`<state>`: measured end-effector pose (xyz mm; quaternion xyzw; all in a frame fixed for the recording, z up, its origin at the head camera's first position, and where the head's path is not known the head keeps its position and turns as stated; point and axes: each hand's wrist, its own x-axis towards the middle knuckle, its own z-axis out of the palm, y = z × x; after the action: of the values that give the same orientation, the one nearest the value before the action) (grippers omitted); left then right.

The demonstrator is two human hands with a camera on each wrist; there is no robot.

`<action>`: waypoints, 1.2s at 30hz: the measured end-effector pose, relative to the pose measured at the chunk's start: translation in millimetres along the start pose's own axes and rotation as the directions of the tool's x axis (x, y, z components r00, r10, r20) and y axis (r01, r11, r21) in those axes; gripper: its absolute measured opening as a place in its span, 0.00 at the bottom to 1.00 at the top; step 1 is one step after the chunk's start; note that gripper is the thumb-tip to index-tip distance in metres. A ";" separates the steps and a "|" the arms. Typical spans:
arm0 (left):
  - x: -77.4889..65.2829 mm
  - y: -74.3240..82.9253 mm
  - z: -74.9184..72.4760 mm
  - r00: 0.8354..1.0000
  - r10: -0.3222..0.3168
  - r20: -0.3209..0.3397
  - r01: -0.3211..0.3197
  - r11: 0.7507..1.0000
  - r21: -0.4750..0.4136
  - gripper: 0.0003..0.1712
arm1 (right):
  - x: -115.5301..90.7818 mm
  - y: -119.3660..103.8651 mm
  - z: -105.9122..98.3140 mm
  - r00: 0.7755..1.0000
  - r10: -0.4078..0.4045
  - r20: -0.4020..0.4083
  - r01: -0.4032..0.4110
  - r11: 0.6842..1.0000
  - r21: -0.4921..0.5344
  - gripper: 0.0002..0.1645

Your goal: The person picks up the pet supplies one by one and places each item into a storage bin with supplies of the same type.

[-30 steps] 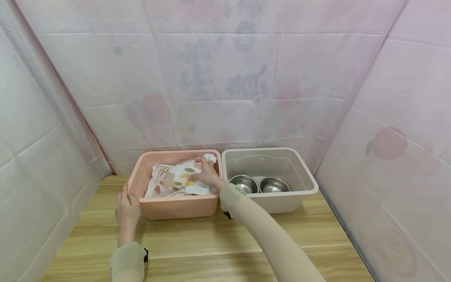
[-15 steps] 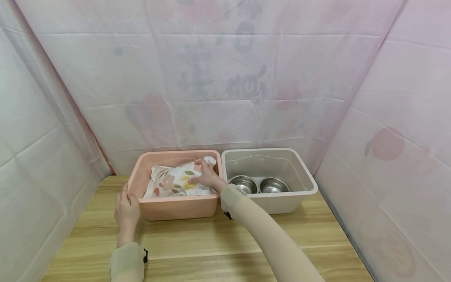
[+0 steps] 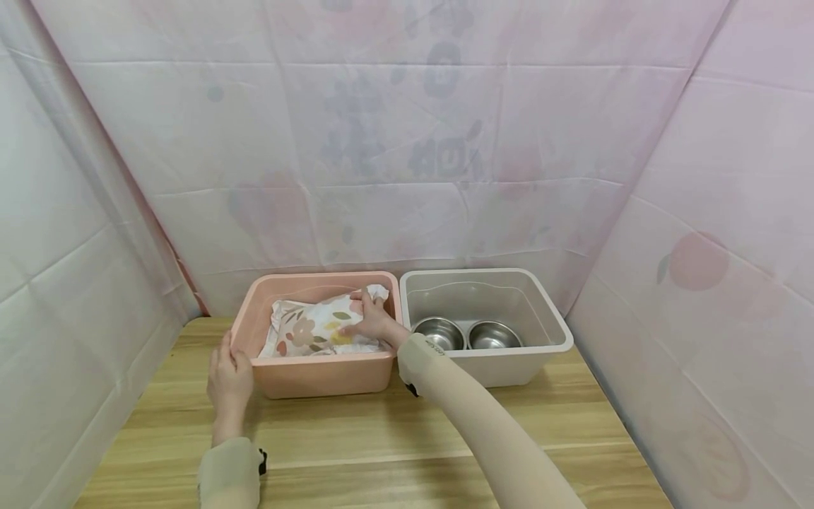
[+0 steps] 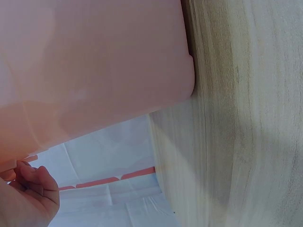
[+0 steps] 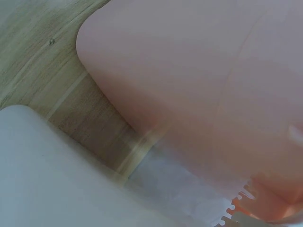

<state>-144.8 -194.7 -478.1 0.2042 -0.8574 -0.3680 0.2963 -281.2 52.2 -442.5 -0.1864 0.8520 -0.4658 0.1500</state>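
In the head view, a pink plastic bin holds a white cloth bundle printed with flowers and leaves; whether it is folded fabric or a bag I cannot tell. My right hand reaches over the bin's near right corner and presses on the bundle's right part, thumb and fingers spread. At the near left corner my left hand grips the bin's rim. The left wrist view shows the curled fingers of my left hand at that rim. Beneath my right hand, the bundle's underside is hidden.
Right beside the pink bin stands a light grey bin with two metal bowls, a left bowl and a right bowl. Both bins sit on a wooden table against a printed fabric backdrop.
The floral bundle has sunk slightly and flattened under my right hand, which moved down a little with it. My left hand has stayed on the pink bin's rim.
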 end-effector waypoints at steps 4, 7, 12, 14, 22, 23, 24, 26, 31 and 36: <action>1.2 -0.7 1.0 1.000 0.003 0.001 -0.003 1.000 -0.001 0.30 | 2.0 2.3 1.5 1.000 0.012 -0.004 -0.012 0.999 -0.053 0.48; 1.5 -0.8 1.7 1.000 0.003 -0.001 -0.003 1.000 0.001 0.30 | 2.7 3.6 2.3 1.000 0.029 -0.009 -0.030 0.995 -0.096 0.49; 0.7 -0.9 1.9 1.000 0.004 -0.006 -0.004 1.000 0.001 0.30 | 0.2 2.9 3.2 0.999 0.050 -0.011 -0.051 0.989 -0.138 0.49; 0.4 -1.1 2.1 1.000 0.005 -0.009 -0.005 1.000 -0.002 0.30 | -0.8 2.6 3.4 0.998 0.058 -0.009 -0.058 0.985 -0.161 0.48; -1.1 -0.1 2.7 1.000 0.005 -0.019 -0.005 1.000 0.000 0.29 | -1.9 2.7 3.2 0.997 0.068 -0.025 -0.072 0.973 -0.219 0.46; -1.1 -0.2 3.2 1.000 0.006 -0.019 -0.006 1.000 -0.001 0.29 | -1.9 2.9 3.1 0.997 0.070 -0.031 -0.075 0.972 -0.225 0.46; -1.2 -0.1 3.6 1.000 0.006 -0.019 -0.007 1.000 -0.001 0.29 | -1.8 3.2 3.1 0.997 0.069 -0.036 -0.076 0.968 -0.237 0.47; -1.2 0.0 3.9 1.000 0.008 -0.018 -0.008 1.000 -0.002 0.29 | -1.6 3.8 2.8 0.996 0.072 -0.047 -0.082 0.964 -0.254 0.47; -1.2 -0.7 3.8 1.000 0.007 -0.005 -0.007 1.000 -0.004 0.30 | -3.7 2.4 2.9 0.996 0.084 -0.036 -0.091 0.953 -0.289 0.49; -0.4 -2.3 4.4 1.000 0.013 -0.011 -0.013 1.000 -0.002 0.30 | -1.9 2.6 6.0 0.997 0.053 -0.051 -0.070 0.901 -0.428 0.53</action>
<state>-147.2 -193.8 -482.4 0.2004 -0.8565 -0.3660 0.3038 -277.4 50.0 -447.6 -0.1790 0.9417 -0.2652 0.1036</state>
